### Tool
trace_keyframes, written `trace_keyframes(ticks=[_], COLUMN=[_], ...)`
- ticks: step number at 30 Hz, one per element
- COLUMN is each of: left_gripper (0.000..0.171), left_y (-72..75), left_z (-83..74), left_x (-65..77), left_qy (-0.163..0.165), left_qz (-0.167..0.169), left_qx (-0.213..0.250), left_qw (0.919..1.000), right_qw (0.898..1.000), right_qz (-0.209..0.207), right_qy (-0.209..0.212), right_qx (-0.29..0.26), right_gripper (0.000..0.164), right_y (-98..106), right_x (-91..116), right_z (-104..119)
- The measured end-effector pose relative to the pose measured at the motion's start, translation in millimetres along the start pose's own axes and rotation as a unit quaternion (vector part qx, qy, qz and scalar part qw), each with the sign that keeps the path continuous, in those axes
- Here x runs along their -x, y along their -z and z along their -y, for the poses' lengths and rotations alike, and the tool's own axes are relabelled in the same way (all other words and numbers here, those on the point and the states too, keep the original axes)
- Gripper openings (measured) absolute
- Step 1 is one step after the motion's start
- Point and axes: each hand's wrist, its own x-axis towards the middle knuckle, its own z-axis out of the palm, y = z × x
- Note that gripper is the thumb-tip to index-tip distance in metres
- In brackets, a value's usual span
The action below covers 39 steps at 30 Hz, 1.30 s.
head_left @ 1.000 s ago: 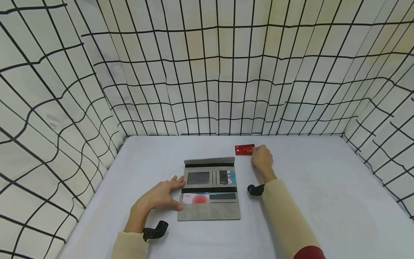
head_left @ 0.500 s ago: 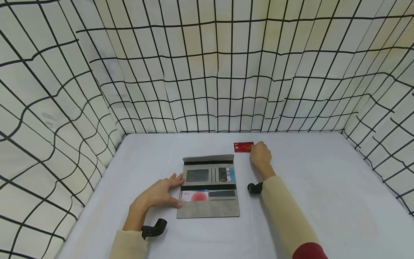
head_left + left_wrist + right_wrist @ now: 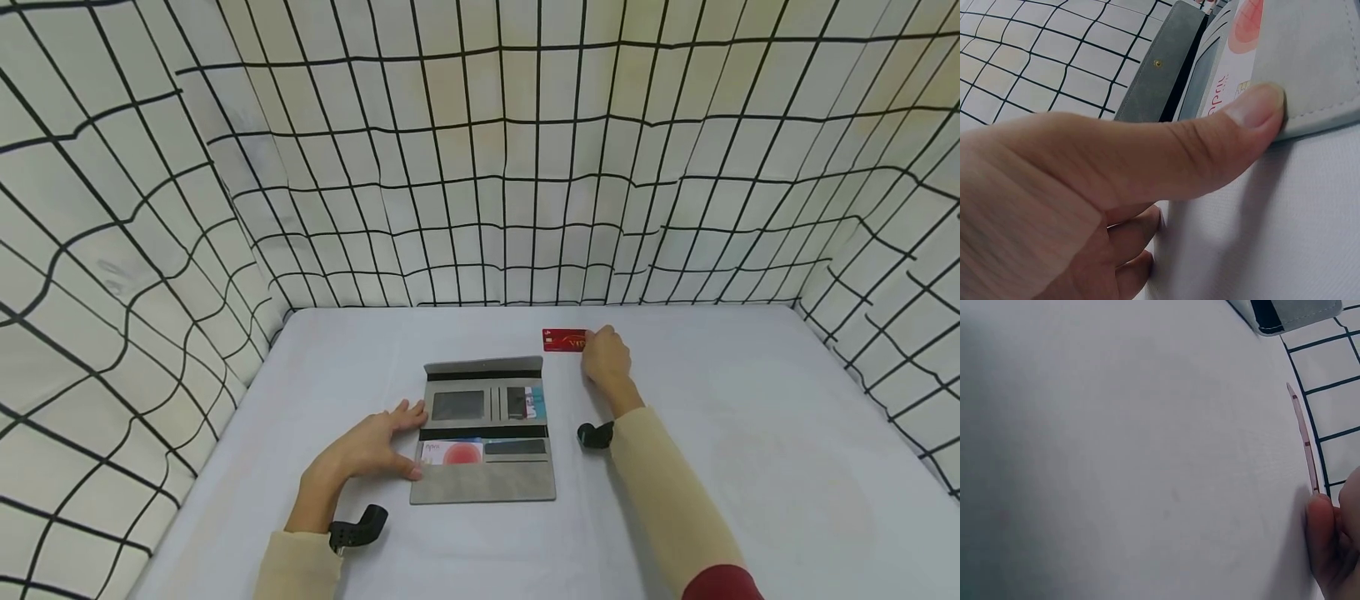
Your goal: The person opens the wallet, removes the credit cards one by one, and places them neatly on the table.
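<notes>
An open grey wallet lies flat on the white table. In its lower half sits a white card with a pink-red disc; a blue and white card shows in an upper right slot. My left hand rests at the wallet's left edge, fingers spread, its thumb touching the lower flap near the corner. Beyond the wallet, to the right, my right hand pinches the right end of a red bank card. That card appears nearly edge-on in the right wrist view, just above the fingertips.
White walls with a black grid netting stand behind the table and along both sides. The white tabletop stretches out right of my right arm. A black camera mount is strapped to each wrist.
The head view has tilted down slightly. My right hand has shifted a touch to the right at the red bank card, and more of its lettering shows. My left hand stays at the wallet.
</notes>
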Motion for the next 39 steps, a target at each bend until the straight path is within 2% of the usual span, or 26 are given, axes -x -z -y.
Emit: trace_keyframes(ticks=[5,9,20,24,33,39], left_gripper=[0.09,0.089,0.087,0.088,0.088,0.087], left_y=[0.3,-1.3,-2.7,0.0,-3.8,-0.7], left_z=[-0.5,-0.1,1.7,2.4,-0.1,-2.1], left_x=[-0.4,-1.0,3.4,3.5,1.0,2.1], left_qy=[-0.001,-0.003,0.001,0.002,0.002,0.0], left_qz=[0.003,0.003,0.0,-0.003,0.01,0.002], left_qx=[0.002,0.0,0.007,0.005,-0.008,-0.007], left_qw=[1.0,1.0,1.0,1.0,0.9999,1.0], right_qw=[0.999,0.997,0.991,0.989,0.988,0.985], right_qz=[0.008,0.017,0.04,0.046,0.051,0.059], right_qy=[0.013,0.048,0.111,0.121,0.117,0.129], right_qx=[-0.039,-0.057,-0.056,-0.069,-0.091,-0.096], right_gripper=[0.043,0.039,0.033,0.034,0.037,0.037], right_y=[3.3,6.1,6.8,6.9,2.8,12.0], right_x=[4.8,13.9,41.1,48.0,56.9,53.6], right_z=[-4.4,-6.9,-10.1,-10.4,-23.2,-15.4])
